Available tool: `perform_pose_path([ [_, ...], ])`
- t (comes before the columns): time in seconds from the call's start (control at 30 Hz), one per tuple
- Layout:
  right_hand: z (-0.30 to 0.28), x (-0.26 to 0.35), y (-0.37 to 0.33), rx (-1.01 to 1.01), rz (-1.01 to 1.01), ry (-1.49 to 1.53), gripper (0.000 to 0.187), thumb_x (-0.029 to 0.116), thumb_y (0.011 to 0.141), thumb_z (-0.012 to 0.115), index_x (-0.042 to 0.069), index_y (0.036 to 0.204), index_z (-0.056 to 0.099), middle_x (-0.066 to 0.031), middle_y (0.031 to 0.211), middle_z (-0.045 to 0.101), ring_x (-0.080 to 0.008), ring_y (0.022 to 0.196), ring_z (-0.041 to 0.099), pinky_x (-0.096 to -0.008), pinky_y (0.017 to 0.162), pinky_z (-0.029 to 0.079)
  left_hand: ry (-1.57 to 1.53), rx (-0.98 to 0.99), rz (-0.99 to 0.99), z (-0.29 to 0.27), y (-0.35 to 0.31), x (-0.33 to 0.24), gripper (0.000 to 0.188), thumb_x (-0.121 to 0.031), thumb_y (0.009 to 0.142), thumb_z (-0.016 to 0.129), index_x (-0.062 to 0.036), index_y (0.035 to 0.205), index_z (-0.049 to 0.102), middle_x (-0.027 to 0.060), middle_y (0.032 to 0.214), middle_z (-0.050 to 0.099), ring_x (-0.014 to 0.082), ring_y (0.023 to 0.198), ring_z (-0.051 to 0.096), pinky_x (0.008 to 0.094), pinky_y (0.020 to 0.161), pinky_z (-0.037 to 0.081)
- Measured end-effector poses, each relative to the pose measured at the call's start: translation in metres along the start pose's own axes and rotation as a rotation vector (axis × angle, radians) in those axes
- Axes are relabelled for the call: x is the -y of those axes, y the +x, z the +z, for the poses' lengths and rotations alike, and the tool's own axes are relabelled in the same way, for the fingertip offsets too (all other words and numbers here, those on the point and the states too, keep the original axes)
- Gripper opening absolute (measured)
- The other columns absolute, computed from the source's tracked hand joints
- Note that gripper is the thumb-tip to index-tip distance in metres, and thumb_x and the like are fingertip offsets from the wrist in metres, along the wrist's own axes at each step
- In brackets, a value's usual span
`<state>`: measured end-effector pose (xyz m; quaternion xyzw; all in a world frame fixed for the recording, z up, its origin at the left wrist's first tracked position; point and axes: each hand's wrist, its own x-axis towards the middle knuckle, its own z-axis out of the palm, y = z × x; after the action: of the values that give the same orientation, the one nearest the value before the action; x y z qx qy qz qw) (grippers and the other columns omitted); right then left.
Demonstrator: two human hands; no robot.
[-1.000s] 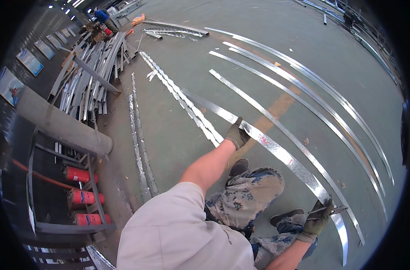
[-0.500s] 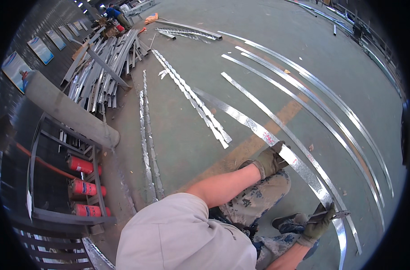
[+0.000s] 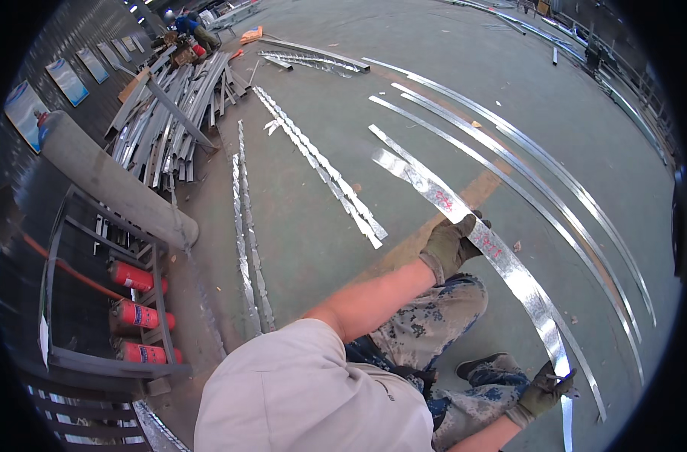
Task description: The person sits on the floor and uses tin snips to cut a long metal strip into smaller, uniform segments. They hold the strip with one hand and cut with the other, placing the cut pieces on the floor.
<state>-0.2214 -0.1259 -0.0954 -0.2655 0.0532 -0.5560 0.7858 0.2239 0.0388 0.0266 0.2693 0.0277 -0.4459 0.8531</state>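
A long shiny sheet-metal strip with red marks runs slantwise in front of me, raised above the floor at a tilt. My left hand, in a dark green work glove, is closed on its near edge, between the red marks. Closer to the strip's lower end, my gloved right hand has its fingers wrapped around the metal. A small dark tool end pokes out past those fingers; most of it is hidden. Beneath the raised strip lies a narrower metal strip on the floor.
Several long strips lie to the right, and jagged-edged strips to the left. A pile of metal profiles, a grey gas cylinder and a rack with red extinguishers stand left. Another person bends far off.
The strip has shifted, its far end swinging right over the narrower strip. Both hands remain on it; my left has moved slightly up, my right down. The tool in my right hand shows less.
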Motion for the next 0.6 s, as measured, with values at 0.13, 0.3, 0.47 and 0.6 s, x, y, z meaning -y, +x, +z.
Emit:
perform_pose_path([
  [0.13, 0.004, -0.004, 0.003, -0.08, 0.072, 0.122, 0.039, 0.016, 0.108, 0.048, 0.009, 0.145, 0.057, -0.0261, 0.144, 0.053, -0.0336, 0.114, 0.061, -0.0229, 0.067, 0.053, 0.077, 0.091, 0.08, -0.017, 0.015, -0.03, 0.027, -0.015, 0.105, 0.056, 0.0004, 0.127, 0.054, 0.0165, 0.115, 0.066, 0.0316, 0.103, 0.07, 0.0518, 0.087, 0.064],
  [0.3, -0.025, 0.004, 0.014, 0.041, 0.188, 0.179, 0.039, 0.021, 0.107, 0.052, 0.008, 0.144, 0.058, -0.0266, 0.144, 0.052, -0.0347, 0.116, 0.061, -0.0278, 0.077, 0.054, 0.019, 0.106, 0.14, -0.014, 0.043, -0.075, 0.025, -0.011, 0.105, 0.053, 0.0037, 0.125, 0.055, 0.0207, 0.115, 0.065, 0.0342, 0.108, 0.067, 0.0522, 0.094, 0.061],
  [0.47, -0.018, -0.032, 0.014, -0.204, 0.041, -0.211, 0.041, 0.019, 0.107, 0.053, 0.006, 0.146, 0.054, -0.0221, 0.145, 0.052, -0.0305, 0.127, 0.058, -0.0387, 0.111, 0.049, 0.087, -0.067, 0.178, -0.014, 0.06, -0.108, 0.023, -0.012, 0.104, 0.054, 0.0045, 0.12, 0.057, 0.0198, 0.112, 0.066, 0.0341, 0.105, 0.068, 0.053, 0.094, 0.06],
  [0.6, 0.075, -0.074, -0.001, -0.14, -0.093, -0.859, 0.043, 0.02, 0.106, 0.055, 0.007, 0.147, 0.052, -0.0178, 0.142, 0.054, -0.0255, 0.127, 0.057, -0.0374, 0.108, 0.051, -0.018, -0.128, 0.149, -0.088, 0.114, -0.126, 0.019, -0.013, 0.103, 0.056, 0.0026, 0.114, 0.06, 0.015, 0.108, 0.068, 0.0291, 0.101, 0.068, 0.0469, 0.09, 0.058],
])
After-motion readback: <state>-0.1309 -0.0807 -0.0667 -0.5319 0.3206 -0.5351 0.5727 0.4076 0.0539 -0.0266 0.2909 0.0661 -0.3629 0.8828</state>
